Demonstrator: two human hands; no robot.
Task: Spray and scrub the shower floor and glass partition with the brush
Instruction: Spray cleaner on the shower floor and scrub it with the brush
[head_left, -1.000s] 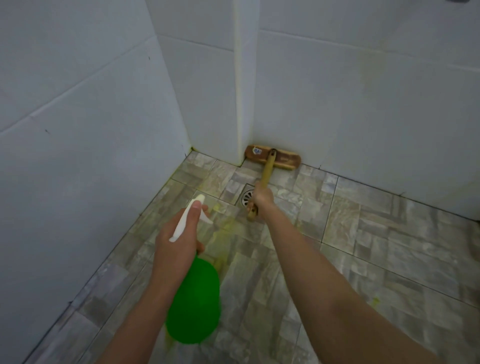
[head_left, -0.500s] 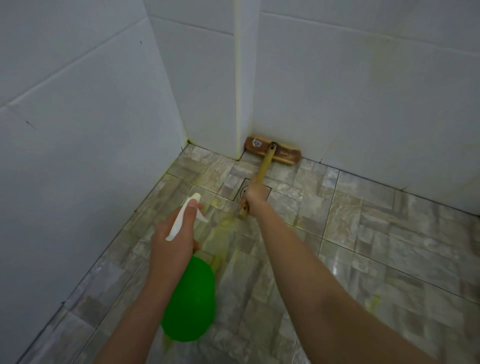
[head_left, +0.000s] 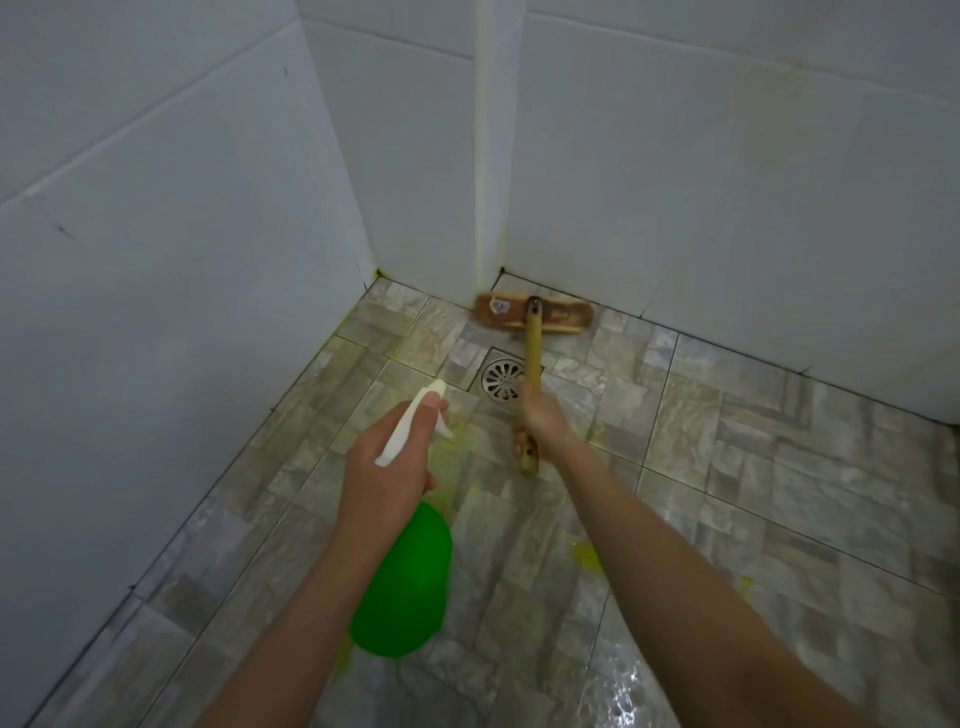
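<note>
My right hand (head_left: 540, 415) grips the wooden handle of a scrub brush (head_left: 535, 318). The brush's brown head lies on the stone-patterned shower floor (head_left: 779, 467), against the foot of the back wall by the corner. My left hand (head_left: 387, 467) holds a green spray bottle (head_left: 402, 582) by its white trigger head, nozzle pointing forward toward the drain, thumb on top. Yellow-green spray liquid stains the floor tiles near the bottle and by my right forearm. No glass partition is in view.
A round metal floor drain (head_left: 501, 379) sits just left of the brush handle. White tiled walls (head_left: 156, 260) close in on the left and at the back. A white vertical corner strip (head_left: 485, 156) rises above the brush head. Wet floor glistens at the bottom right.
The brush handle has swung from slanted to nearly straight, and my right hand has pulled back toward me along the floor past the drain. The left hand keeps holding the bottle.
</note>
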